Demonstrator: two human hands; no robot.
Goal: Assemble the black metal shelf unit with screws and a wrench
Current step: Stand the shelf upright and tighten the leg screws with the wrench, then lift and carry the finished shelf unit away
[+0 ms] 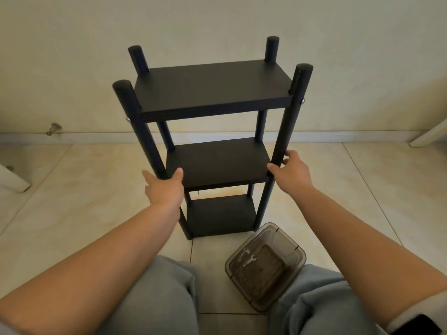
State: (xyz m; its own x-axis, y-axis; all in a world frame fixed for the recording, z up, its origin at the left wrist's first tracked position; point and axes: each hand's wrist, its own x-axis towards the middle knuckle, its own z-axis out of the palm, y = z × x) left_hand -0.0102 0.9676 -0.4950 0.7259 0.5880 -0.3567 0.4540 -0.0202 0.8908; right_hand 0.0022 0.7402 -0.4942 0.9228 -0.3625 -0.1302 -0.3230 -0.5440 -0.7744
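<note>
A smoky translucent plastic tub (285, 247) sits on the pale tiled floor (72, 201) below a cream wall (72, 56).

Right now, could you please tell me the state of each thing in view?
Shelf unit: upright on the floor, three shelves fitted between four posts.
Left hand: grips the front left post.
Right hand: grips the front right post.
Box: on the floor, open.
Wrench: lying loose in the box.
Screws: seated in the front posts at the top shelf.
</note>
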